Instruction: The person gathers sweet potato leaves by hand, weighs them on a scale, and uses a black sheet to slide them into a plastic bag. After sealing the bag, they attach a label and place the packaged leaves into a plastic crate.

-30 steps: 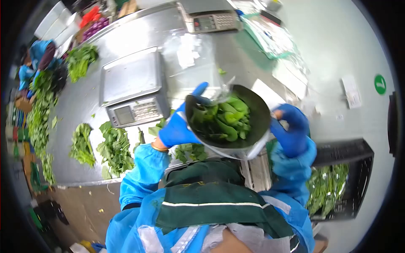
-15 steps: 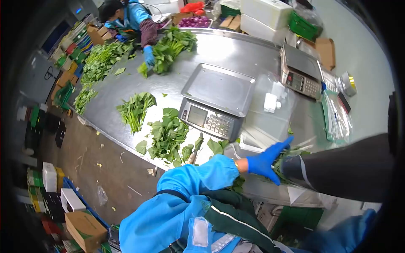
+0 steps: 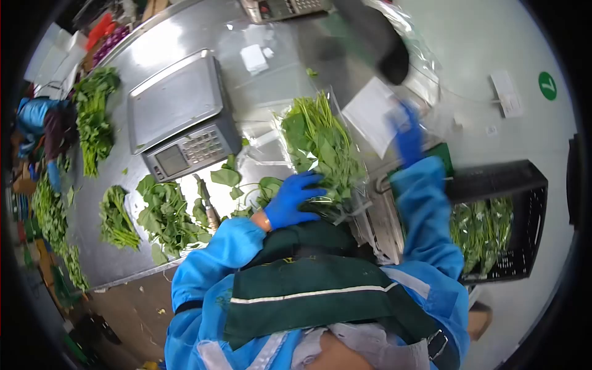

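Resting with spread fingers against the near, left-hand part of a clear bag of greens [image 3: 320,145], the left hand [image 3: 296,200] touches the plastic beside the leaves; the fingers are not curled round it. The bag lies on the surface [image 3: 92,246], close to its near edge and just in front of the dark green apron [image 3: 308,296], reaching from the left hand away from the wearer. The right hand [image 3: 407,135] is apart from it, farther right, beside a white sheet [image 3: 372,114]; it is blurred, so whether it grasps anything cannot be told.

Inside the bag, slim pale green stems gather at the far end, while broad, flat leaves of a deeper green fill the middle and the end nearest the wearer. The film is glossy, with bright glints and wrinkles, and it stands out past the greens along the right side.

To the left of the bag stands a scale [image 3: 179,111], with loose greens [image 3: 166,216] nearer the wearer. More packed greens [image 3: 484,234] lie in a black crate [image 3: 493,180] at the right.
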Demonstrator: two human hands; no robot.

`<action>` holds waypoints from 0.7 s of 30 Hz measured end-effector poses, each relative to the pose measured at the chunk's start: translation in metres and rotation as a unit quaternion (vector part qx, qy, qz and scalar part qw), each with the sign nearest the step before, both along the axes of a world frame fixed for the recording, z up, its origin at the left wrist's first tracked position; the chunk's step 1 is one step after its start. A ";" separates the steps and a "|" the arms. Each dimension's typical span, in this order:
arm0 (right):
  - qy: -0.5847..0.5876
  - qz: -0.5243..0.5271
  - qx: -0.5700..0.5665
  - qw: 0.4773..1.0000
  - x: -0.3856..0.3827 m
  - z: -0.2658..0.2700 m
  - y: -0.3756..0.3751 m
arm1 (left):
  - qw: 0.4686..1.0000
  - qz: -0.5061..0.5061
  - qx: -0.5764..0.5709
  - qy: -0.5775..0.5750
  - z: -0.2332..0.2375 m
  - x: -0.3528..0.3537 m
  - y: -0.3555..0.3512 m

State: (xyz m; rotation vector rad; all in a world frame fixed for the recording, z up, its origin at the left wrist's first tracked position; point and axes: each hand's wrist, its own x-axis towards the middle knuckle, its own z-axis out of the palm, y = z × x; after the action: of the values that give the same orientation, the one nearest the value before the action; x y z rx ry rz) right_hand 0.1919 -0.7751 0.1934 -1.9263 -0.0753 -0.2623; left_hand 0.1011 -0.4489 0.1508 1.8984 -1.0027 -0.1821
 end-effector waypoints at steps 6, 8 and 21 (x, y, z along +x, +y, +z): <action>0.019 0.053 -0.304 0.951 -0.101 -0.081 0.079 | 0.785 0.293 -0.236 0.491 -0.059 -0.019 0.001; 0.089 -0.142 -0.143 0.976 -0.114 -0.079 0.066 | 0.771 0.295 -0.214 0.523 -0.067 -0.011 -0.010; 0.245 -0.261 0.157 0.920 -0.197 -0.105 0.011 | 0.731 0.271 -0.165 0.604 -0.059 -0.030 -0.004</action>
State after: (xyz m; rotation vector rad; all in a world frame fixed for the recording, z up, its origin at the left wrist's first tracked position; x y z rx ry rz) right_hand -0.0054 -0.7642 0.0888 -1.6077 0.7792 -0.1238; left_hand 0.0708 -0.4528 0.0920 1.2161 0.4041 -0.7171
